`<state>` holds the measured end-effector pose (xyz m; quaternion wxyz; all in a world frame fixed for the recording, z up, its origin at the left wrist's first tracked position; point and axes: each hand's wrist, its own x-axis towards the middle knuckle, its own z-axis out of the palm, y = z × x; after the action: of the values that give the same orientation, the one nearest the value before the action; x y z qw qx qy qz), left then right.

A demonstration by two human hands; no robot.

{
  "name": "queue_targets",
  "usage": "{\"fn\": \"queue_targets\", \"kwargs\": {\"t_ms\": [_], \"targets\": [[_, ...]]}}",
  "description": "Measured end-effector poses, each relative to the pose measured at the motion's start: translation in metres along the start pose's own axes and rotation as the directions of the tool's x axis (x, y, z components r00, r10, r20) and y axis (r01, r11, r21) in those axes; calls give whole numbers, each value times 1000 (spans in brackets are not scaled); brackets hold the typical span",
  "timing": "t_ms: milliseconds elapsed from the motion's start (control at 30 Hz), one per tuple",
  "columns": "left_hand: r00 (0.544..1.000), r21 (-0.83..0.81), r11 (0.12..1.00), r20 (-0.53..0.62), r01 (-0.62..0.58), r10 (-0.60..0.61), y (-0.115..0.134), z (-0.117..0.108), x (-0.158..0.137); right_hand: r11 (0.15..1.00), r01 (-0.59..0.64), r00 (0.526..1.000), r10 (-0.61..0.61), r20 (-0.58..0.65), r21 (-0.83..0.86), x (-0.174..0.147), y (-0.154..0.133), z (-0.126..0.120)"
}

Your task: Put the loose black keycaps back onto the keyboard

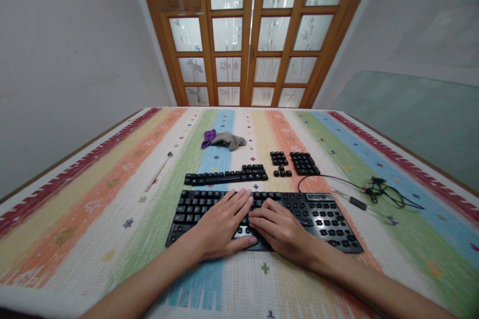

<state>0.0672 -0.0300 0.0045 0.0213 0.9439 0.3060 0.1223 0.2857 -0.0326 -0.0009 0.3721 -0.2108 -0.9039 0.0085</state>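
Head view: both hands (223, 222) (285, 229) on keyboard (327, 222), key legends (190, 209) illegible

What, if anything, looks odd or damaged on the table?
The black plastic keyboard shows uncapped key positions across its right side, and loose black plastic keycaps lie grouped beyond it. That looks odd because keycaps normally sit mounted.

Wood-framed glass doors (228, 34) stand beyond a striped tablecloth (93, 232), between pale walls (75, 50).
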Motion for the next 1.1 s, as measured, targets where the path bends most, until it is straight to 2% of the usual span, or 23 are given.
{"fn": "queue_targets", "kwargs": {"t_ms": [233, 467, 600, 767, 900, 1033, 1100], "targets": [[1000, 15, 1000, -27, 8, -8, 1, 2, 0, 998, -17, 999, 21, 50, -61, -1, -4, -2], [999, 20, 1000, -28, 17, -17, 0, 3, 1, 988, 57, 989, -35, 146, -146, -2, -9, 0], [999, 11, 1000, -24, 21, -21, 0, 4, 1, 983, 46, 987, -18, 157, -176, 0, -12, -1], [999, -2, 1000, -26, 21, -21, 1, 2, 1, 942, 157, 974, -98, 204, -297, 3, -16, 0], [999, -5, 1000, -32, 23, -23, 2, 1, 1, 954, 131, 982, -88, 167, -269, 4, -16, 3], [998, -11, 1000, -56, 15, -16, 1, 2, 1, 936, 149, 970, -76, 230, -318, 1, -19, 4], [998, -13, 1000, -62, 15, -16, 1, 3, 1, 939, 134, 974, -66, 218, -315, 1, -21, 4]]}}
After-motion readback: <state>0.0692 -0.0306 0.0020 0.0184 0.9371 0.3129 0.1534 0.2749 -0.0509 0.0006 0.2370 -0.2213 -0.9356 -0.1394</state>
